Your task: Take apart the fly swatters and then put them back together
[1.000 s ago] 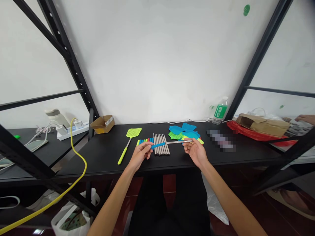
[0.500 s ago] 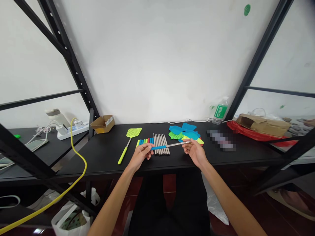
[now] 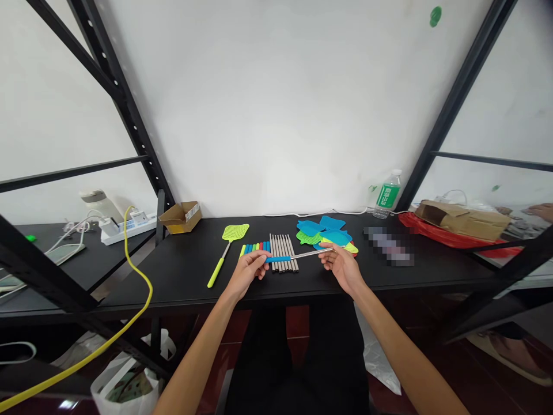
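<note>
The left hand (image 3: pixel 252 266) is closed round the outer end of a blue handle (image 3: pixel 279 259), thumb on top, while the right hand (image 3: pixel 341 268) pinches the far end of a slim metal rod (image 3: pixel 306 253) between thumb and fingers. Handle and rod meet end to end between the hands, raised over the middle of the surface (image 3: pixel 173 276) toward its front edge; how deep the rod sits in the handle is too small to tell. For good handling, the two pieces should lie on one straight line, since a tilt would probably make them bind. With the right hand so far from the joint, a grip nearer to it would likely steer the rod better, and pressure is best steady and along the length. Behind and below the joint lies a row of metal rods (image 3: pixel 283 248), with coloured handles (image 3: pixel 257 248) just left of it; holding the joint above both rows should avoid scattering them. A whole green swatter (image 3: pixel 216 272) lies further toward the left edge, and overlapping swatter heads (image 3: pixel 337 237) lie beyond the right hand, toward the back edge.
</note>
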{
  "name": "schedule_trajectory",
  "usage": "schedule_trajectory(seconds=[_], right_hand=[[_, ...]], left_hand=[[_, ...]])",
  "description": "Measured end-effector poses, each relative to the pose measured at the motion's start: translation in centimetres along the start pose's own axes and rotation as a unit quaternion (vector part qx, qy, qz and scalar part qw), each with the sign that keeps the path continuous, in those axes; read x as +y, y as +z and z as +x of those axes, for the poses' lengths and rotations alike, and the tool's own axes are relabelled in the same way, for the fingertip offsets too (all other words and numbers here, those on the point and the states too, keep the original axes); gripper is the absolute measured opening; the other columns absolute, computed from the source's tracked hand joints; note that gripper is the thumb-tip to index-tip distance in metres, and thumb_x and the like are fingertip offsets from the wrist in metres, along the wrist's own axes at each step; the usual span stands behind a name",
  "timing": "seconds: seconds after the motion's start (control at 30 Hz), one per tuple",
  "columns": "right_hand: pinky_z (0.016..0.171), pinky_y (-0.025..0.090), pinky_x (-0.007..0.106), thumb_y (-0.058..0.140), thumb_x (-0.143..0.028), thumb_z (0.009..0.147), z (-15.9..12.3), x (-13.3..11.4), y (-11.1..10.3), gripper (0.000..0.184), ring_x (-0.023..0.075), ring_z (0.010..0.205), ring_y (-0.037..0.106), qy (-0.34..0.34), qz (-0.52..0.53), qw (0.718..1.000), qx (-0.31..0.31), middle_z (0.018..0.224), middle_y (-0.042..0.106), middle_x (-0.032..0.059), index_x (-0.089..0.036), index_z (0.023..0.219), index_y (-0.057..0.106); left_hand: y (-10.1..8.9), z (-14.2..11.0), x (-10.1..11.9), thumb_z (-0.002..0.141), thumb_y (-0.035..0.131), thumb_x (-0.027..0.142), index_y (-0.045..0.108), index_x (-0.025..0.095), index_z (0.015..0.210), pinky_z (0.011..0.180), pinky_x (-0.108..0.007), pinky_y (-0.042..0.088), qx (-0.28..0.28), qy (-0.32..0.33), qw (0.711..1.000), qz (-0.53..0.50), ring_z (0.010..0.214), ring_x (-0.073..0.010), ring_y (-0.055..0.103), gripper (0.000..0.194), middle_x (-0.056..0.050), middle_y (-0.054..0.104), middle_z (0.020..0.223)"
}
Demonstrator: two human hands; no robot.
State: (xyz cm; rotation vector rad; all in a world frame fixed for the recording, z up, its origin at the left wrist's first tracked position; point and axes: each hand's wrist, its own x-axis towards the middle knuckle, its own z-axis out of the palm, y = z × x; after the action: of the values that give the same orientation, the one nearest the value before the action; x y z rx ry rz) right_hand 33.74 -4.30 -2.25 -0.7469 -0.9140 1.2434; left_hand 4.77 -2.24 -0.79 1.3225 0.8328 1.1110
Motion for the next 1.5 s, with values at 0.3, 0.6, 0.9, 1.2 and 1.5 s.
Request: schedule_trajectory(seconds=[0.3,0.6,0.9,1.2,1.5], right_hand=[[0.056,0.041,0.027,0.065,-0.043,0.089,0.06,0.22,-0.19,0.031,0.0175,0.067,0.06,0.006,-0.036,0.998,-0.043,0.087,0.074,0.0118,-0.016,0.096,0.077],[0.053,0.04,0.026,0.074,-0.049,0.081,0.04,0.2,0.24,0.036,0.0163,0.068,0.059,-0.002,-0.059,0.998,-0.002,0.088,0.071,0.0093,-0.017,0.098,0.075],[0.052,0.04,0.026,0.085,-0.043,0.071,0.17,0.41,0.35,0.035,0.0148,0.065,0.058,-0.026,-0.065,0.997,0.042,0.084,0.071,0.0051,-0.021,0.09,0.064],[0.055,0.042,0.026,0.082,-0.043,0.076,0.03,0.67,0.26,0.031,0.0148,0.065,0.059,-0.031,-0.144,0.989,-0.007,0.084,0.074,0.0079,-0.019,0.091,0.069],[0.056,0.042,0.027,0.081,-0.045,0.075,0.1,0.82,0.16,0.033,0.016,0.065,0.06,-0.032,-0.167,0.985,-0.028,0.084,0.075,0.0086,-0.019,0.092,0.07]], left_hand=[[-0.03,0.08,-0.12,0.083,0.071,0.043,0.071,0.014,0.102,0.05,-0.022,0.039,-0.011,-0.001,1.0,0.012,0.055,-0.0087,0.05,0.035,-0.002,0.061,0.07],[0.11,-0.08,0.21,0.081,0.073,0.043,0.071,0.014,0.101,0.051,-0.022,0.039,-0.007,-0.004,1.0,-0.002,0.055,-0.0089,0.05,0.035,-0.002,0.06,0.071],[0.27,-0.01,0.24,0.077,0.077,0.039,0.071,0.016,0.101,0.05,-0.023,0.038,0.013,0.006,1.0,-0.024,0.053,-0.0081,0.049,0.034,-0.002,0.06,0.076],[0.24,-0.12,0.44,0.078,0.075,0.037,0.07,0.016,0.103,0.05,-0.024,0.04,0.007,0.006,1.0,-0.003,0.055,-0.0082,0.051,0.033,-0.002,0.059,0.08],[0.05,0.01,0.11,0.079,0.074,0.037,0.07,0.016,0.103,0.05,-0.023,0.038,-0.006,0.013,1.0,-0.004,0.056,-0.0085,0.05,0.032,-0.002,0.058,0.08]])
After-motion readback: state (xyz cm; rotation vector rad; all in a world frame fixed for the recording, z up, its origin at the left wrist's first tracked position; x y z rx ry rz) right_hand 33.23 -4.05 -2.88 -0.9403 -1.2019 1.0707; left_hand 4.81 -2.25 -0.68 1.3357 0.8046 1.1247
